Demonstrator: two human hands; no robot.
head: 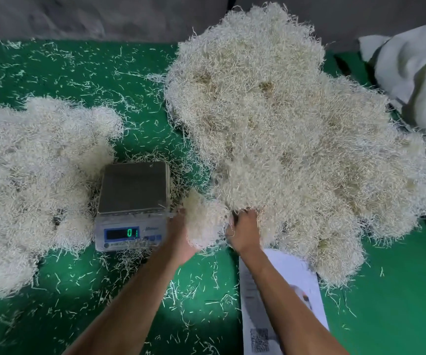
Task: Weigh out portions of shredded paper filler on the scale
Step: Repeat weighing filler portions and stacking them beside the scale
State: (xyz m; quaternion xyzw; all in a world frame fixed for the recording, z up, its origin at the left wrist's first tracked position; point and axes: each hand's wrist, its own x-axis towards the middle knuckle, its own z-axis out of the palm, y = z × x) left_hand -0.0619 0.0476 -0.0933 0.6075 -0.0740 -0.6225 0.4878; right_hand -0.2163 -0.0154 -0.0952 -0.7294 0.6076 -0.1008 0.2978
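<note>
Pulling a clump of shredded paper away from the big pile, both hands work close together. The left hand cups the clump from below and the side, fingers curled around it. The right hand digs into the near edge of the big pile with bent fingers, gripping paper there, likely to tear the clump free.

The scale sits at 9 o'clock from the hands, just beside the clump. Its pan is bare but for a few stray strips, and the screen shows green digits that look like 0.1. It sits between the two piles, so a hand only needs a short move to load it.

A second pile lies at 9 o'clock from the scale, touching it. This may be paper already weighed, though that is a guess.

A white sheet lies at 6 o'clock from the big pile, partly under the right arm. A white bag sits at 2 o'clock. Loose strips dot the green mat.

Next, the clump should go onto the pan.
</note>
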